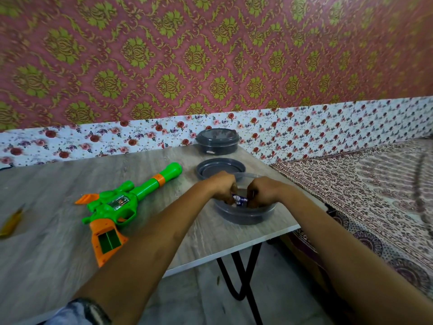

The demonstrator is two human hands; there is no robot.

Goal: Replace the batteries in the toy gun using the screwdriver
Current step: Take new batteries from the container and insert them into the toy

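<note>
The toy gun is green with orange trim, the battery purple and white, the table grey wood-grain. The wall is pink with green-gold damask — below it a white band of red roses — and the bedspread cream with maroon paisley

We see the person's left forearm and right forearm bare along all of their visible length, down to the left hand and the right hand. Near the left elbow, at the bottom edge, we make out a dark band-like edge and, just beside it, a patch of pale blue-grey mottled cloth. Both are blurred, and we cannot tell whether they belong to a rolled-up sleeve or to some other garment.
</note>
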